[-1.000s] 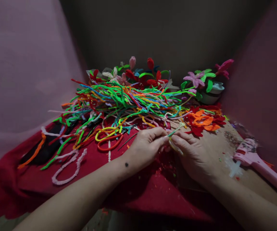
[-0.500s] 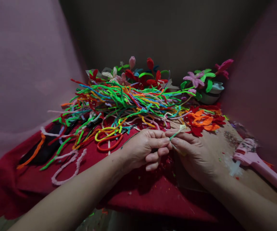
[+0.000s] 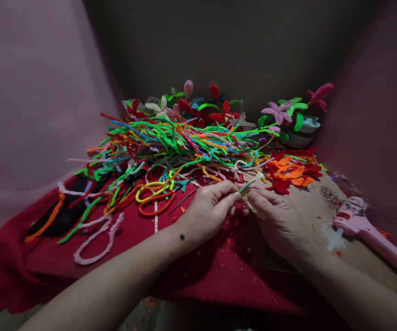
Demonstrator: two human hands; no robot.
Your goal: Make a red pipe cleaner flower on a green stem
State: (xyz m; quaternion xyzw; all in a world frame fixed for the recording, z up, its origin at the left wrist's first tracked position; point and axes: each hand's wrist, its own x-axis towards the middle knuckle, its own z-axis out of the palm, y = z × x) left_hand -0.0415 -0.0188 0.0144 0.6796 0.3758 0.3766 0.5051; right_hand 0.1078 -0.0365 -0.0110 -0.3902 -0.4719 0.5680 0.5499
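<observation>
My left hand (image 3: 215, 204) has its thumb and fingers closed on a thin green stem (image 3: 246, 186). The stem slants up to the right and ends in a pale, frayed-looking tip (image 3: 258, 176). Close against it, my right hand (image 3: 276, 216) is curled with a narrow pale yellowish strip (image 3: 250, 205) running along its fingers from the stem. The stem's lower end is hidden in the left fingers. Just beyond both hands lies a large heap of coloured pipe cleaners (image 3: 181, 138).
Scissors with yellow and red-orange handles (image 3: 157, 209) lie left of my hands on the red cloth (image 3: 191, 285). Orange and red petal shapes (image 3: 290, 170) rest on a cardboard sheet (image 3: 322, 207), with a pink glue gun (image 3: 367, 230) at right. Pipe-cleaner flowers (image 3: 226, 112) stand behind.
My left hand has turned over, its fingers now tucked under. The pale strip by my right hand shows more clearly, and the stem lies at a slightly flatter slant.
</observation>
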